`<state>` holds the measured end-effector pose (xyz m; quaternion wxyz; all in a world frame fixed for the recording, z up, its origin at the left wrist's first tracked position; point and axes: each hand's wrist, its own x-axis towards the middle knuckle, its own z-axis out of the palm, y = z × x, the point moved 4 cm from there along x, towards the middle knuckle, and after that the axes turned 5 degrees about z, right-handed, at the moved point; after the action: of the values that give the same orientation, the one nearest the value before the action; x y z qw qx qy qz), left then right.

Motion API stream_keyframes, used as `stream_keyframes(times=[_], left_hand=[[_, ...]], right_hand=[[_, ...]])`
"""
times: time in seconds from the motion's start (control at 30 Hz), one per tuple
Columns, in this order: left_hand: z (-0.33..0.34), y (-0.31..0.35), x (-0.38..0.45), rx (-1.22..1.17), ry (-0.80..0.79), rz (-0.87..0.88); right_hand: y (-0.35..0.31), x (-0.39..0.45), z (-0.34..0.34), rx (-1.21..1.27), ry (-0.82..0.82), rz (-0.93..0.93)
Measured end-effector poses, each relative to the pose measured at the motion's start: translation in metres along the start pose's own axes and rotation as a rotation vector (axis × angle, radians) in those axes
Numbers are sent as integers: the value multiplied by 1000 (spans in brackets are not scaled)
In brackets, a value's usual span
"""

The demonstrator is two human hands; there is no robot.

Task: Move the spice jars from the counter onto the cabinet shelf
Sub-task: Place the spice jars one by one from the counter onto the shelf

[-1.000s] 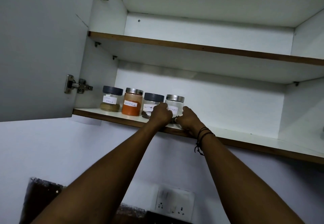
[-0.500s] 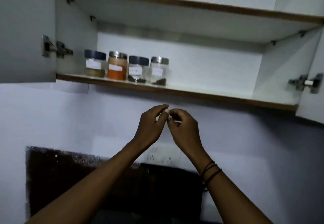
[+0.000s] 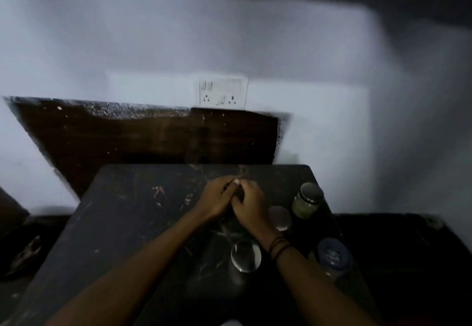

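Looking down, we see the dark counter (image 3: 122,223) with its left half bare and its far edge meeting a brown backsplash (image 3: 153,136) under a wall socket (image 3: 223,93). Four spice jars stand on the right side: one with pale contents near the right edge (image 3: 306,199), one just beside our right wrist (image 3: 279,218), one below that wrist (image 3: 246,256), and a blue-lidded one (image 3: 333,255) at the near right (all blurred). Our left hand (image 3: 217,198) and right hand (image 3: 249,204) meet at mid-counter, fingers curled and touching; we cannot tell whether they grip anything.
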<state>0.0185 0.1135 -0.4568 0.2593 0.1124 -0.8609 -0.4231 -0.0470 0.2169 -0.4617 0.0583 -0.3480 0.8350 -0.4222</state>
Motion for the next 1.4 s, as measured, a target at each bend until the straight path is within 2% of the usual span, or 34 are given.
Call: stream_keyframes(times=[0.17,0.27,0.43,0.53,0.63,0.77,0.87,0.97,1.1,1.23,1.4], left_hand=[[38,-38,-53,62,-192,-131],[54,-48,-78,100,-239,-171],[74,-54,-103,53,-279,-250],[81,-56,-111,-46,-256,-351],[86,-53,-114,-195,-237,-465],[82,-47,-104,-344,-159,-513],[65,-38,-85,-491,-20,-564],[42,-25,-61,-495,57,-502],[22,4,-40,-627,12,-395],[20,32,-40,-768,-66,-435],[13,39,-41,-809,94,-446]], right_hand=[[42,-46,32,-213,-90,73],[57,-73,40,-356,-184,79],[83,-109,42,-513,-251,74],[102,-117,47,-468,-369,161],[104,-116,46,-416,-312,151],[98,-103,31,-186,-224,166],[77,-82,4,229,-138,153],[56,-60,-28,594,-151,156],[37,-30,-45,1120,-225,268],[20,-20,-43,1248,-225,346],[6,-22,-35,1202,-193,392]])
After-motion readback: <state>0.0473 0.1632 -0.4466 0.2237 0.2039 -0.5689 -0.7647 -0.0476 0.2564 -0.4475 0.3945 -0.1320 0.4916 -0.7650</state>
